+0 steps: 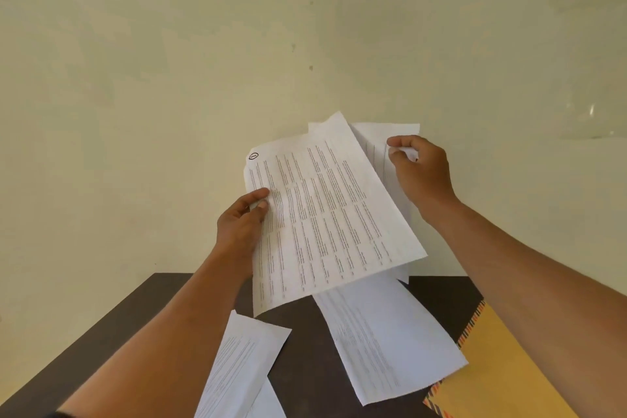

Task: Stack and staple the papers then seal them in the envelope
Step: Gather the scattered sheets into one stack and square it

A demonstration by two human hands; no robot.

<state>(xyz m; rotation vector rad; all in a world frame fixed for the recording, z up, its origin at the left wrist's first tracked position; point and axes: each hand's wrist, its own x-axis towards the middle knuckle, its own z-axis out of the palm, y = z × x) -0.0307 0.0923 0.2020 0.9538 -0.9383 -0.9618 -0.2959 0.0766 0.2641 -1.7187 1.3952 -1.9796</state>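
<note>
White printed paper sheets are split between the air and the table. The left hand (239, 227) pinches the left edge of a white sheet covered in columns of small black print (325, 210), thumb on top and fingers curled behind, holding it tilted above the dark brown tabletop (305, 343). The right hand (420, 173) grips the top of further white sheets (376, 146) just behind the first one, fingers curled round their edge. Below, a white printed sheet (390, 343) lies flat on the table, its right corner overlapping a mustard-yellow envelope with a striped orange-and-black border (502, 380). Another white printed sheet (244, 370) lies near the front edge, between the forearms. A pale cream wall (203, 61) stands behind.
</note>
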